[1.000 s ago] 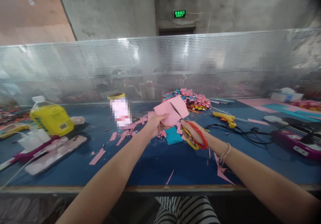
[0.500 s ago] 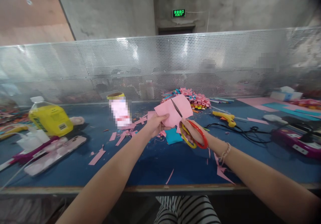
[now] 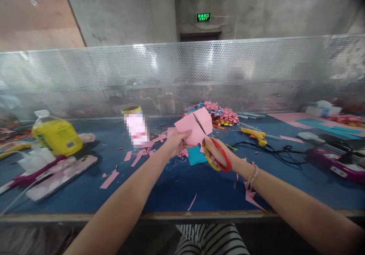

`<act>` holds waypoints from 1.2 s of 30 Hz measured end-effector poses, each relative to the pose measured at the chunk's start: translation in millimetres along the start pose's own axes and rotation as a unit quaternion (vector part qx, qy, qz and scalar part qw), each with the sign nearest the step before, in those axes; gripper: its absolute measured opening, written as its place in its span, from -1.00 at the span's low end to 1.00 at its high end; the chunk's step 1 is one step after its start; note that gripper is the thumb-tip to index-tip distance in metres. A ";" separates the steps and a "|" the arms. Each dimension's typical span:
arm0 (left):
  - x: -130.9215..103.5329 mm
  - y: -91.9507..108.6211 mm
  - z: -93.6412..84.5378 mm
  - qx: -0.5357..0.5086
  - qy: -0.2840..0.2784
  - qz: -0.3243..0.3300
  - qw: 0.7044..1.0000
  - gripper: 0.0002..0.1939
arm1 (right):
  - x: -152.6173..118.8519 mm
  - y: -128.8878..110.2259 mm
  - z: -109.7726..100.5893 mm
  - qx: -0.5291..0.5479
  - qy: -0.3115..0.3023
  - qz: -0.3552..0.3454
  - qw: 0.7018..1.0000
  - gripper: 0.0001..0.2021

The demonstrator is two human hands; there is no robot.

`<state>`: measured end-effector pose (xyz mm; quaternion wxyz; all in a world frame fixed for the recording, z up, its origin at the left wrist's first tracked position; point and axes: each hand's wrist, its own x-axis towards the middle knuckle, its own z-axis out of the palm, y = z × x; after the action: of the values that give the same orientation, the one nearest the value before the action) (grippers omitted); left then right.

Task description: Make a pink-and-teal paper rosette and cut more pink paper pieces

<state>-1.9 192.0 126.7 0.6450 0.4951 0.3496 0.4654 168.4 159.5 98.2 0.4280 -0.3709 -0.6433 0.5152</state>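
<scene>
Pink paper (image 3: pixel 196 127) is pinched at its lower left edge by my left hand (image 3: pixel 177 142). My right hand (image 3: pixel 218 152) has its fingers through the handles of scissors (image 3: pixel 226 160), one handle red and one yellow. A dark blade lies across the paper, running from its upper middle down to my right hand. Beneath the hands on the blue table are a blue paper piece (image 3: pixel 197 156) and small pink scraps (image 3: pixel 138 158).
A heap of folded pink paper pieces (image 3: pixel 219 112) stands behind the paper. To the right are a yellow glue gun (image 3: pixel 255 135) and a purple power strip (image 3: pixel 333 163). Leftward are a yellow liquid bottle (image 3: pixel 57 135), a phone (image 3: pixel 62 177) and a roll (image 3: pixel 131 110).
My right hand and the scissors have moved slightly left and down. The right part of the pink paper has shifted a little left. My left hand has hardly moved.
</scene>
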 end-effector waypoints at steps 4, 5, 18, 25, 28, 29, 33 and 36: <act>-1.6 -0.5 1.6 0.023 -0.001 -0.021 1.000 -0.63 | 13.3 12.8 -10.7 0.074 -0.094 0.000 0.993 -0.52; -2.0 -0.6 2.1 0.029 -0.004 -0.027 0.999 -0.64 | 17.1 16.3 -13.2 0.086 -0.115 0.000 0.990 -0.50; -0.7 -3.5 1.4 0.055 -0.007 -0.006 0.998 -0.61 | -0.7 1.7 1.6 -0.027 -0.021 -0.024 0.999 -0.48; -1.9 -1.8 2.8 0.053 -0.010 -0.005 0.999 -0.64 | -4.0 -3.8 5.7 -0.018 -0.001 -0.012 1.000 -0.47; -1.9 -2.3 2.7 0.053 -0.008 -0.010 0.998 -0.64 | 0.7 0.7 3.0 0.021 -0.028 -0.006 0.999 -0.46; -2.0 -2.7 2.7 0.055 -0.011 -0.016 0.998 -0.64 | 3.6 3.6 1.1 0.038 -0.042 -0.001 0.998 -0.45; -2.7 -3.7 3.3 0.062 -0.022 -0.036 0.997 -0.65 | 14.4 14.5 -6.3 0.080 -0.088 0.009 0.993 -0.41; -2.6 -3.7 3.1 0.067 -0.023 -0.035 0.997 -0.65 | 13.1 13.4 -6.1 0.075 -0.077 -0.001 0.994 -0.43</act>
<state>1.0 188.3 123.9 0.6343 0.5352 0.3816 0.4068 169.9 176.3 87.9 0.4046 -0.2966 -0.6340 0.5886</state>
